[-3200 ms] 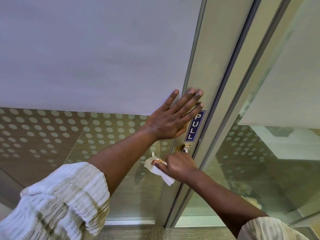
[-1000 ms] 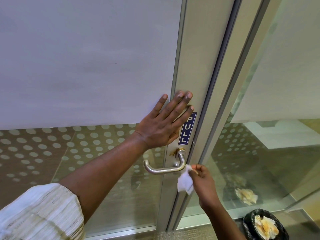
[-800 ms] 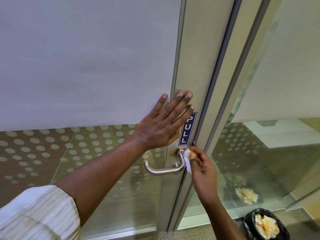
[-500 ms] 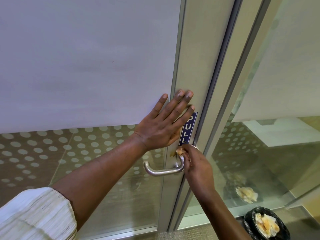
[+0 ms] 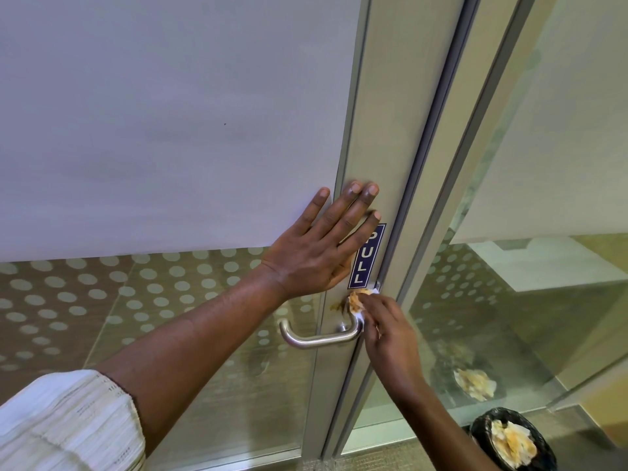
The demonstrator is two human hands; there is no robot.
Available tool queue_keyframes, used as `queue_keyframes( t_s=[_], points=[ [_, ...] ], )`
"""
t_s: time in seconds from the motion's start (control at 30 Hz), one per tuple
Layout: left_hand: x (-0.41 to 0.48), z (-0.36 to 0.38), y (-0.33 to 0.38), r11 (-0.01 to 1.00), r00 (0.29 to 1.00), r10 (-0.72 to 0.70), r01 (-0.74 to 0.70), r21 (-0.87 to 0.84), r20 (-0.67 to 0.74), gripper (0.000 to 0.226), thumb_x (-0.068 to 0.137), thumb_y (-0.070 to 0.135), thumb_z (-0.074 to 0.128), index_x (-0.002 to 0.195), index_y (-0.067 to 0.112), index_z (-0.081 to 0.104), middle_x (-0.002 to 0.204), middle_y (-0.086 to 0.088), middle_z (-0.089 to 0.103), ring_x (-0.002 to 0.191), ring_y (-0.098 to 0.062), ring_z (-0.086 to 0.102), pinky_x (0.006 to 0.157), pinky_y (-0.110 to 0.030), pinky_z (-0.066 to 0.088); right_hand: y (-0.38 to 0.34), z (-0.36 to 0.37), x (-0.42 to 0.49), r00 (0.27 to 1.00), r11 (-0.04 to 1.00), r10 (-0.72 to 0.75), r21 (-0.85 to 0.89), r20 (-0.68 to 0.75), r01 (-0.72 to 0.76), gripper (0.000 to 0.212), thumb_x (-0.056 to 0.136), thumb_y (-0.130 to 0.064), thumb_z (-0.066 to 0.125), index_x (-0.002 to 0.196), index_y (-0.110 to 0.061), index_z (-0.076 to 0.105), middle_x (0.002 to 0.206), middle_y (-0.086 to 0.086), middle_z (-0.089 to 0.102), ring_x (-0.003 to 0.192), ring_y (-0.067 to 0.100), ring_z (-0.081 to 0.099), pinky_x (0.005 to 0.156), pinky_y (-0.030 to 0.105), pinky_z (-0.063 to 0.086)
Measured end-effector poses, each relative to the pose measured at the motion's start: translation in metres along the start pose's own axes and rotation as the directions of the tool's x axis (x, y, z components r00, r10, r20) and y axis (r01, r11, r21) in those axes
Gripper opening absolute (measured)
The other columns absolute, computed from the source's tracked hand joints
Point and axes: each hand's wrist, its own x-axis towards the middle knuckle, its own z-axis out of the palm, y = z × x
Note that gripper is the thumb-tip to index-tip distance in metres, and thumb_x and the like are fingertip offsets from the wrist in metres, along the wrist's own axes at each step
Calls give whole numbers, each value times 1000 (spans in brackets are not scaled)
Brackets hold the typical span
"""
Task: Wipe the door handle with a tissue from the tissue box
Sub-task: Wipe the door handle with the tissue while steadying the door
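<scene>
A brushed-metal lever door handle [image 5: 316, 338] sticks out from the grey door frame [image 5: 384, 130], below a blue PULL sign [image 5: 367, 256]. My right hand [image 5: 390, 334] pinches a crumpled white tissue [image 5: 356, 302], stained orange-brown, and presses it on the handle's base at the frame. A brown smear [image 5: 337, 304] shows on the frame just left of the tissue. My left hand [image 5: 323, 246] lies flat on the door above the handle, fingers spread. The tissue box is out of view.
The door's glass panel [image 5: 136, 147] is frosted above and dotted below. A second glass pane [image 5: 526, 300] stands to the right. A black-lined bin [image 5: 513, 440] with stained tissues sits on the floor at the bottom right.
My right hand rose from below the handle's right end to its base by the PULL sign and now rubs the tissue there. The tissue shows orange stain. My left hand stays put.
</scene>
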Motion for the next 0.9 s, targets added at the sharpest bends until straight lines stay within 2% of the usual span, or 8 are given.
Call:
queue_keyframes(
  t_s=[0.07, 0.17, 0.3, 0.4, 0.57, 0.7, 0.8, 0.9],
  points=[
    [0, 1, 0, 1000, 1000, -3, 3, -2, -9, 67, 100, 30, 49, 162, 7, 38, 169, -22, 30, 157, -39, 28, 130, -56, 9, -5, 7, -5, 989, 983, 142, 128, -44, -135, 29, 96, -8, 61, 118, -25, 69, 113, -11, 67, 101, -2, 61, 87, 2, 39],
    [-1, 2, 0, 1000, 1000, -3, 3, -1, -14, 66, 101, 30, 47, 162, 7, 38, 169, -23, 29, 158, -39, 27, 130, -56, 8, -8, 12, -9, 950, 917, 311, 264, 2, -301, 28, 98, -11, 60, 113, -34, 67, 107, -9, 73, 97, 7, 69, 82, 15, 51],
    [-1, 3, 0, 1000, 1000, -3, 3, -11, -11, 65, 103, 31, 44, 163, 7, 36, 169, -23, 29, 158, -39, 25, 131, -55, 4, -13, 9, -4, 994, 992, 87, 97, -66, -81, 29, 97, -6, 60, 118, -22, 72, 117, -7, 67, 110, 4, 61, 91, 3, 38],
    [-1, 4, 0, 1000, 1000, -5, 5, -15, -11, 65, 104, 31, 44, 163, 7, 35, 170, -23, 28, 159, -39, 24, 132, -56, 4, -9, 9, -2, 997, 997, -59, 40, -41, 60, 39, 93, 6, 59, 122, -17, 72, 128, -5, 61, 121, 2, 55, 103, 11, 39],
    [-1, 3, 0, 1000, 1000, -5, 5, -13, -15, 66, 102, 31, 47, 162, 6, 37, 169, -23, 28, 158, -39, 24, 131, -56, 5, 4, 11, -16, 997, 985, 58, 168, -52, -48, 45, 99, 3, 54, 135, -21, 62, 133, -8, 60, 124, -1, 54, 102, 14, 43],
    [-1, 3, -1, 1000, 1000, -1, 0, -20, -6, 66, 104, 33, 46, 163, 6, 35, 170, -23, 25, 159, -40, 22, 131, -56, 3, 6, 18, -28, 996, 973, 76, 219, -36, -66, 53, 99, 4, 51, 147, -19, 50, 147, -13, 51, 138, 1, 45, 111, 16, 35],
    [-1, 4, 0, 1000, 1000, -6, 5, -28, -9, 68, 103, 33, 48, 164, 7, 34, 171, -23, 22, 159, -40, 20, 132, -56, 2, 18, 26, -54, 990, 976, 89, 187, 113, -109, 69, 95, 7, 48, 156, -24, 35, 159, -8, 40, 148, 8, 32, 119, 26, 30],
    [-1, 5, 0, 1000, 1000, -2, 1, -30, -14, 68, 102, 31, 48, 164, 7, 33, 171, -23, 24, 160, -40, 18, 132, -56, 2, 27, 50, -80, 951, 998, 8, -54, 309, 9, 68, 96, -10, 49, 159, -17, 25, 166, 4, 21, 155, 21, 18, 125, 40, 19]
  ],
)
